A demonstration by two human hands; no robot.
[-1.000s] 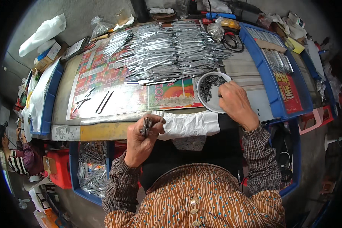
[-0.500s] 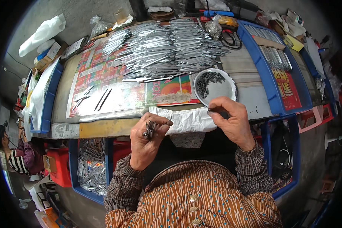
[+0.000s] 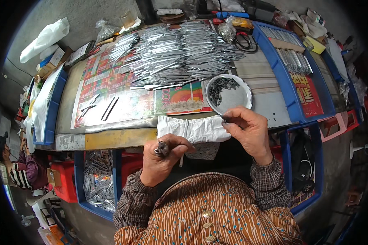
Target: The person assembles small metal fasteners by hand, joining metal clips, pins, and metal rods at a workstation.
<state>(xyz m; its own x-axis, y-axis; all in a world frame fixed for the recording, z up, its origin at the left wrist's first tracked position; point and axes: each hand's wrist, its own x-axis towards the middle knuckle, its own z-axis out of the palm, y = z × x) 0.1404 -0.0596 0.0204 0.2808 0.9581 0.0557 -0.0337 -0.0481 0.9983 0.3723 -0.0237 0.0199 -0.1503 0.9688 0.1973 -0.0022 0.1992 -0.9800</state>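
My left hand is closed around a bundle of thin dark metal strips, their ends showing above the fist. A slim silvery strip sticks down by its thumb and fingertips. With thumb and fingers pinched, my right hand holds a small dark piece, too small to name, just below the round white dish. Small dark metal pins lie in the dish's left half. A white cloth hangs over the table's front edge between my hands.
Silvery metal strips cover the back of the table in heaps. Several dark strips lie at left. A blue tray stands at right; a blue drawer of metal pieces sits below. Another person is at far left.
My left hand has lowered slightly, and the silvery strip now points down from its fingertips. My right hand has stayed near the dish, its fingers shifted a little.
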